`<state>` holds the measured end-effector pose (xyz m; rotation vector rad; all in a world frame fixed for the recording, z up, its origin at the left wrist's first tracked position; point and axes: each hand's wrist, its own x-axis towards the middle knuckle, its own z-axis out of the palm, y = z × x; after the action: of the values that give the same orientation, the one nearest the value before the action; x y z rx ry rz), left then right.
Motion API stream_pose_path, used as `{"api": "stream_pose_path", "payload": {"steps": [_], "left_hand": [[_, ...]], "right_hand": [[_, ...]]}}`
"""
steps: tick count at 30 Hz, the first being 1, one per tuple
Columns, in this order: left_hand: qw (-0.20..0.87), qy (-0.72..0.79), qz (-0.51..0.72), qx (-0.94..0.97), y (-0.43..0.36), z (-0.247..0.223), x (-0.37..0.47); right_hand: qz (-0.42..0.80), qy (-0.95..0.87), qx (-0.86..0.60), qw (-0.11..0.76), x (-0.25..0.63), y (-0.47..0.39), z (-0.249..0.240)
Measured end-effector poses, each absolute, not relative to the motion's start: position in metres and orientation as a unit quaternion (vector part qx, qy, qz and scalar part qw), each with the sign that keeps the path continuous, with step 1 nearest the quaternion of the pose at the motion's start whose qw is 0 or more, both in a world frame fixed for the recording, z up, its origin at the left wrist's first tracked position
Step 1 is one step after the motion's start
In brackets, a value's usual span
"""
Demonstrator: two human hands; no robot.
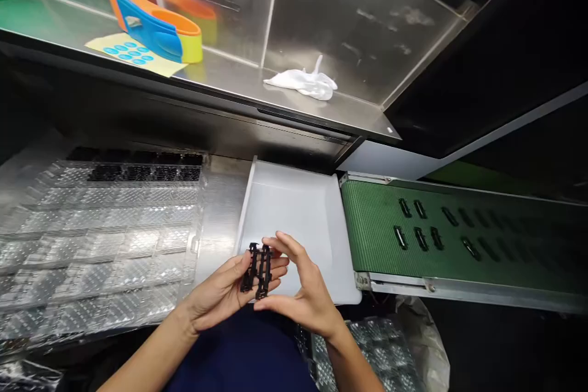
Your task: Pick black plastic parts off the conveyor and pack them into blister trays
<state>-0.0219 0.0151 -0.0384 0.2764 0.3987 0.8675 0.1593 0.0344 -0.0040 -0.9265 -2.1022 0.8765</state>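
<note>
1. Left hand [223, 294], palm up, holds black parts [263, 272], thumb pressing them, fingers spread underneath.
2. Right hand [309, 301] spans one part, thumb and fingers wide, touching its ends.
3. Beneath: white tray [294, 202], beside green conveyor belt [374, 226].

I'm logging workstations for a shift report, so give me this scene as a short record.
Left hand: holds black parts
Right hand: thumb and index finger at those parts' ends
Centre: white tray
Right side: green conveyor belt, more black pieces on it
Left side: clear compartmented trays, black pieces at the far end
Shelf: crumpled white item, sheet with blue stickers
</note>
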Motion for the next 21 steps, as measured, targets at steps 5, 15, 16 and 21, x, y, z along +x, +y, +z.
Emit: {"api": "stream_pose_path", "payload": {"steps": [5,15,16,21], "left_hand": [[0.882,0.166,0.412,0.158,0.021,-0.033,0.025],[0.862,0.286,0.283,0.309,0.056,-0.031,0.084],[0.863,0.296,0.274,0.306,0.060,-0.031,0.090],[0.881,0.308,0.236,0.272,0.076,-0.032,0.113]], "right_hand": [[0.261,-0.836,-0.359,0.323,0.198,0.034,-0.006],[0.239,-0.813,-0.415,0.333,0.267,0.038,-0.013],[0.248,-0.812,-0.415,0.328,0.275,0.040,-0.013],[0.162,-0.688,-0.646,0.288,0.348,0.077,-0.022]]}}
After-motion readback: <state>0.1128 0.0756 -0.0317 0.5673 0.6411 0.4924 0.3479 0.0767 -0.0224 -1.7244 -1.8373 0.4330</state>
